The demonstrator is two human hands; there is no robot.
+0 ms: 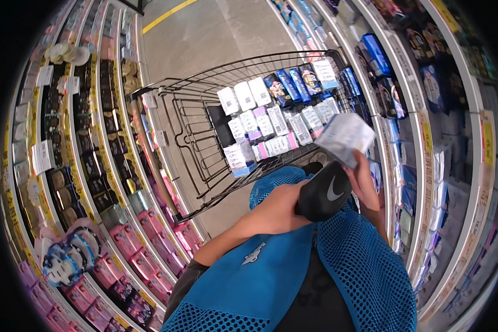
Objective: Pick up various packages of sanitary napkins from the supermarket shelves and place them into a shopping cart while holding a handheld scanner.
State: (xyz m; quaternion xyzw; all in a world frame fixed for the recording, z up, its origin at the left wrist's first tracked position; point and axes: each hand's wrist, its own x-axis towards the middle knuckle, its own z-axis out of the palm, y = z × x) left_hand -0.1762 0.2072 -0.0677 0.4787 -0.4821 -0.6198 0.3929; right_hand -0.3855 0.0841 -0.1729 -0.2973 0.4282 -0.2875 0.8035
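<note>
My left hand [279, 207] grips a black handheld device [323, 193] in front of my chest, just above my blue mesh vest [348, 260]. My right hand [365, 180] is raised beside it and holds a white and light-blue soft package [346, 137] at its lower edge. Both hands hover over the near end of a black wire shopping cart [205, 133]. Inside the cart lie several white, pink-edged and dark blue packages [276, 119] in rows.
Store shelves line both sides of a narrow aisle. The left shelves [122, 221] carry pink and dark packs with yellow price strips. The right shelves [426, 127] hold blue and white packs. Grey floor with a yellow line [169, 14] stretches beyond the cart.
</note>
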